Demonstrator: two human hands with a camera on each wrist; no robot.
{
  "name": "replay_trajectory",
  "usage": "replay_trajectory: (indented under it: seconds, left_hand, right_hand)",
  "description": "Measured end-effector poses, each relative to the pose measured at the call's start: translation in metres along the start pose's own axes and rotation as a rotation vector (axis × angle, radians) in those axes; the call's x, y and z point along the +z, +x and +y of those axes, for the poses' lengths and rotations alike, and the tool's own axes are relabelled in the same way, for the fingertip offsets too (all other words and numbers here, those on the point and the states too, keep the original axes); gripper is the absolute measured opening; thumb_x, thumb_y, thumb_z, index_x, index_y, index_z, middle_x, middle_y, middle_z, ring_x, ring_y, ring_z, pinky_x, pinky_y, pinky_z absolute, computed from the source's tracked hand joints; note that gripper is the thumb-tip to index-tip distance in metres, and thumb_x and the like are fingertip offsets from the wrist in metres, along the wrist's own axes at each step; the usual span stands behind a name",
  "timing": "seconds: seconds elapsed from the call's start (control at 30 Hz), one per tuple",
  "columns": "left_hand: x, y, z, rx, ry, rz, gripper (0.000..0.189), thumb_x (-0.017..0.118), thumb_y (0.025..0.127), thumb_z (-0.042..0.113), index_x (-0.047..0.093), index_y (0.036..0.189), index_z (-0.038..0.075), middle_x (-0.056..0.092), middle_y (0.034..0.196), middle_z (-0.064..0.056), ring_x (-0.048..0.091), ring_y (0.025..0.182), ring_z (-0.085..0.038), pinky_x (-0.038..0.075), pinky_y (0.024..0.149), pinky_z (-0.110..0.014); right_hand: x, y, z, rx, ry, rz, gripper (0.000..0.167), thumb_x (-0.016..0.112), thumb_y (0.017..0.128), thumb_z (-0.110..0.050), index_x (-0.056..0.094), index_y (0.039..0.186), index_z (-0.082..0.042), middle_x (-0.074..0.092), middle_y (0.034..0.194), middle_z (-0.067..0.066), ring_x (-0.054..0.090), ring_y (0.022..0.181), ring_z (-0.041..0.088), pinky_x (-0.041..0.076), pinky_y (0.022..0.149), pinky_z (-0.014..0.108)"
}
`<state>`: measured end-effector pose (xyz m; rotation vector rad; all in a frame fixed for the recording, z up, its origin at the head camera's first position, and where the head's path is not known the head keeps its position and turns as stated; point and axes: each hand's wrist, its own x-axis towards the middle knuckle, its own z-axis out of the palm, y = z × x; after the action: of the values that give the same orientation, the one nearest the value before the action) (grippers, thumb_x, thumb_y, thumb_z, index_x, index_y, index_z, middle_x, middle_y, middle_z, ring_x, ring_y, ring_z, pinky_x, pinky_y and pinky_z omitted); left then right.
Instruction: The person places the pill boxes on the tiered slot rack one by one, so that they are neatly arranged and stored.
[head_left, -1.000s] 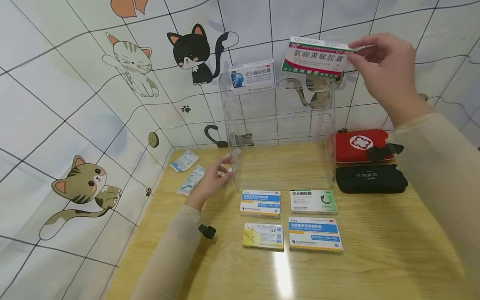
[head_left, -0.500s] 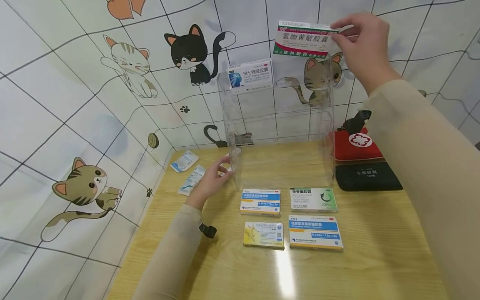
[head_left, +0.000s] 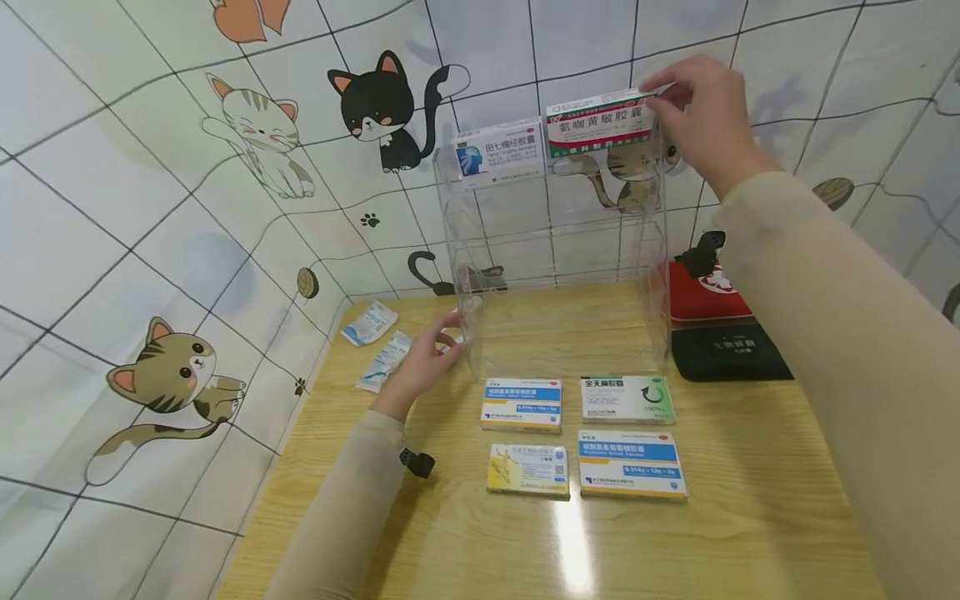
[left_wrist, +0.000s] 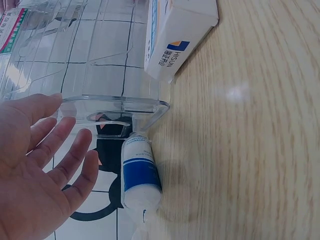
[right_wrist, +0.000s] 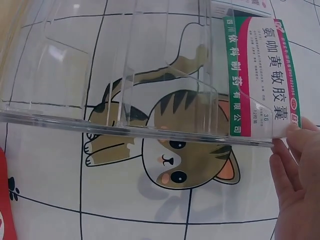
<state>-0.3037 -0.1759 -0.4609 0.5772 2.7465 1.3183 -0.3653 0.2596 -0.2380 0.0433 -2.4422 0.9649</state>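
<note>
My right hand pinches the right end of a white, green and magenta medicine box. In the right wrist view this medicine box sits within the top tier of a clear plastic display rack, thumb and fingers still at its end. Beside it on the same tier leans a white medicine box with a blue picture. Low on the rack's left side rests my left hand. The left wrist view shows its thumb touching the clear edge, while its fingers are spread loosely around nothing.
In front of the rack lie two blue-and-white medicine boxes, a green one and a yellow one. Small white packets lie at the left. A red pouch and a black pouch stand right.
My right hand has carried the green-and-magenta medicine box leftward, then down onto the rack's top tier next to the white box. The left hand has stayed at the rack's side.
</note>
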Motion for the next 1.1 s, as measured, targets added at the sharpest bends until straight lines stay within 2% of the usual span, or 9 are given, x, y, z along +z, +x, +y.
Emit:
replay_trajectory:
  seconds: [0.17, 0.4, 0.6, 0.7, 0.77, 0.83, 0.97, 1.03, 1.1]
  left_hand:
    - [0.001, -0.001, 0.001, -0.006, -0.004, 0.002, 0.050, 0.064, 0.104, 0.019, 0.048, 0.151, 0.013, 0.057, 0.145, -0.010, 0.064, 0.109, -0.027, 0.054, 0.083, -0.037]
    - [0.002, -0.001, 0.001, -0.002, -0.015, 0.005, 0.052, 0.065, 0.103, 0.019, 0.048, 0.151, 0.008, 0.057, 0.143, -0.011, 0.064, 0.109, -0.027, 0.054, 0.083, -0.038]
    - [0.002, -0.001, 0.003, -0.015, -0.002, 0.005, 0.054, 0.065, 0.103, 0.022, 0.046, 0.152, 0.009, 0.057, 0.144, -0.009, 0.064, 0.109, -0.025, 0.053, 0.081, -0.032]
    - [0.001, -0.001, 0.004, -0.016, -0.001, 0.007, 0.053, 0.065, 0.103, 0.022, 0.046, 0.152, 0.010, 0.057, 0.144, -0.008, 0.063, 0.110, -0.025, 0.053, 0.082, -0.034]
    - [0.001, -0.001, 0.004, -0.016, -0.001, 0.008, 0.053, 0.065, 0.103, 0.022, 0.047, 0.152, 0.010, 0.057, 0.144, -0.008, 0.064, 0.110, -0.025, 0.054, 0.083, -0.035]
    - [0.000, -0.001, 0.005, -0.012, -0.001, 0.006, 0.053, 0.066, 0.103, 0.021, 0.047, 0.151, 0.010, 0.057, 0.144, -0.008, 0.064, 0.111, -0.025, 0.054, 0.084, -0.035]
    - [0.001, -0.001, 0.004, -0.008, -0.005, 0.002, 0.053, 0.066, 0.103, 0.018, 0.047, 0.151, 0.008, 0.057, 0.144, -0.010, 0.064, 0.109, -0.025, 0.055, 0.084, -0.035]
    - [0.001, -0.001, 0.003, -0.010, -0.011, 0.002, 0.053, 0.066, 0.103, 0.017, 0.047, 0.151, 0.007, 0.057, 0.143, -0.010, 0.064, 0.108, -0.026, 0.055, 0.083, -0.035]
    - [0.001, -0.001, 0.003, -0.019, -0.016, 0.004, 0.053, 0.066, 0.103, 0.017, 0.047, 0.151, 0.009, 0.057, 0.144, -0.009, 0.063, 0.108, -0.025, 0.055, 0.083, -0.036]
  right_hand:
    - [0.003, -0.001, 0.002, -0.029, -0.014, -0.006, 0.036, 0.051, 0.109, -0.030, 0.064, 0.140, -0.020, 0.053, 0.147, 0.002, 0.057, 0.121, 0.011, 0.049, 0.107, 0.029]
    - [0.006, -0.004, 0.005, -0.024, -0.039, -0.052, 0.037, 0.049, 0.110, -0.027, 0.063, 0.141, -0.014, 0.055, 0.149, 0.007, 0.053, 0.130, 0.021, 0.047, 0.111, 0.037]
    - [0.006, -0.009, 0.012, -0.061, -0.011, -0.029, 0.042, 0.052, 0.109, -0.031, 0.059, 0.146, -0.012, 0.043, 0.161, 0.005, 0.032, 0.154, 0.023, 0.021, 0.128, 0.040]
    - [0.007, -0.017, 0.018, -0.047, 0.018, 0.026, 0.044, 0.054, 0.107, -0.033, 0.057, 0.147, -0.014, 0.039, 0.163, 0.002, 0.029, 0.155, 0.019, 0.020, 0.128, 0.037]
    - [0.008, -0.027, 0.023, -0.026, 0.048, 0.066, 0.043, 0.055, 0.106, -0.032, 0.059, 0.146, -0.015, 0.041, 0.161, 0.000, 0.031, 0.153, 0.016, 0.022, 0.127, 0.036]
    - [0.008, -0.042, 0.028, -0.017, 0.074, 0.084, 0.041, 0.056, 0.105, -0.031, 0.061, 0.144, -0.016, 0.043, 0.159, -0.001, 0.035, 0.150, 0.017, 0.027, 0.125, 0.039]
    - [0.009, -0.084, 0.042, -0.014, 0.096, 0.065, 0.041, 0.058, 0.105, -0.027, 0.061, 0.144, -0.018, 0.046, 0.157, 0.001, 0.043, 0.143, 0.025, 0.035, 0.119, 0.048]
    - [0.011, -0.105, 0.050, -0.025, 0.091, 0.053, 0.041, 0.059, 0.104, -0.028, 0.061, 0.144, -0.019, 0.049, 0.155, 0.003, 0.046, 0.139, 0.028, 0.038, 0.116, 0.042]
    - [0.013, -0.126, 0.058, -0.029, 0.089, 0.033, 0.042, 0.062, 0.103, -0.027, 0.060, 0.145, -0.020, 0.051, 0.153, 0.005, 0.048, 0.136, 0.029, 0.041, 0.110, 0.025]
